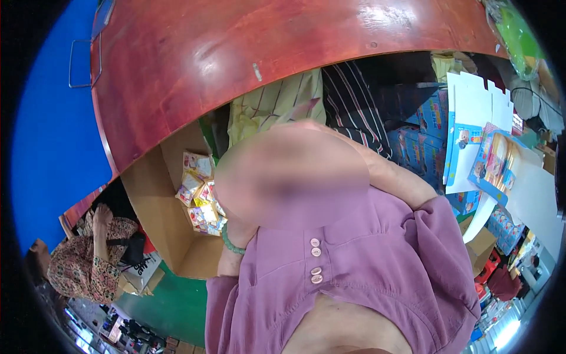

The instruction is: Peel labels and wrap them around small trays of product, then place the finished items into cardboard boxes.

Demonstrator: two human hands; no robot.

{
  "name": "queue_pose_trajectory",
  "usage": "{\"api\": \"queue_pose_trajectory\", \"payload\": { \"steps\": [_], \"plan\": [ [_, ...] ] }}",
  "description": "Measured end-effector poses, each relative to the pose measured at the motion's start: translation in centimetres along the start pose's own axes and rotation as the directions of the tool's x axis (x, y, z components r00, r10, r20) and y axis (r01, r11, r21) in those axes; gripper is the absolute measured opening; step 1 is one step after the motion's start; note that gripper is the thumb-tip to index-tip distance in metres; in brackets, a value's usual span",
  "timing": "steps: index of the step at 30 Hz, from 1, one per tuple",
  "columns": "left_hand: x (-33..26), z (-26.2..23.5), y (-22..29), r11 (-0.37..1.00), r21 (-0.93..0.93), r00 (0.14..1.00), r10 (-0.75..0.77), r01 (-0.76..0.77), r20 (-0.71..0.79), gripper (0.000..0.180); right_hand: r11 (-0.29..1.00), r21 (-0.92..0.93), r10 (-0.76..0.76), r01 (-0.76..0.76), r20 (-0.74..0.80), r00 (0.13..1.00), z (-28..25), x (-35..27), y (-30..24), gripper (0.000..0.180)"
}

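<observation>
Both my hands are held together in front of my purple blouse (336, 248), and a blurred patch covers most of them. My left hand (236, 203) comes in beside the cardboard box, with a green bead bracelet (233, 243) on its wrist. From the right, my right hand (345, 138) reaches across toward the left one. The fingers of both are smeared out, so what they hold, if anything, cannot be made out. A thin reddish pointed piece (305, 109) shows just beyond them, over pale yellow striped cloth (259, 109). Small colourful packets (200, 194) lie inside the open cardboard box (162, 218).
A red-brown table (236, 41) curves across the far side, with a blue surface (53, 130) at left. White and blue flat cartons (477, 106) and blue boxes (421, 138) are stacked at right. Another person (88, 256) in a patterned top is at lower left.
</observation>
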State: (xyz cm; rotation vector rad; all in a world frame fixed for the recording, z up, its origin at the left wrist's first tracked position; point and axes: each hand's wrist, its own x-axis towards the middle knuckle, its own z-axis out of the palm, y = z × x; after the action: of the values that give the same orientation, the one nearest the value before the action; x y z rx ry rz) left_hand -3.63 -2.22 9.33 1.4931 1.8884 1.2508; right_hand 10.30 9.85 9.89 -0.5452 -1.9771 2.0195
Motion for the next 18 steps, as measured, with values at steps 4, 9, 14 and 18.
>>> {"api": "queue_pose_trajectory", "payload": {
  "steps": [4, 9, 14, 18],
  "plan": [
    [-0.3, -1.5, -0.8, 0.980, 0.005, 0.976, -0.198, 0.199, -0.087, 0.017, 0.969, -0.115, 0.224, -0.221, 0.017, 0.974, -2.6, -1.3, 2.2, 0.052],
    [-0.2, -3.8, -3.0, 0.872, -0.403, 0.893, -0.389, 0.278, -0.227, 0.018, 0.515, -0.524, 0.562, -0.678, -0.390, 0.729, -3.3, -0.7, 11.7, 0.115],
    [-1.7, -8.0, -8.3, 0.811, -0.575, 0.892, -0.337, 0.111, -0.302, 0.018, 0.600, -0.310, 0.590, -0.737, -0.451, 0.670, -0.1, 0.3, 12.3, 0.120],
    [-0.7, -7.2, -8.2, 0.790, -0.610, 0.879, -0.326, 0.052, -0.348, 0.014, 0.613, -0.336, 0.638, -0.715, -0.322, 0.699, -1.6, 1.1, 13.7, 0.109]
  ]
}}
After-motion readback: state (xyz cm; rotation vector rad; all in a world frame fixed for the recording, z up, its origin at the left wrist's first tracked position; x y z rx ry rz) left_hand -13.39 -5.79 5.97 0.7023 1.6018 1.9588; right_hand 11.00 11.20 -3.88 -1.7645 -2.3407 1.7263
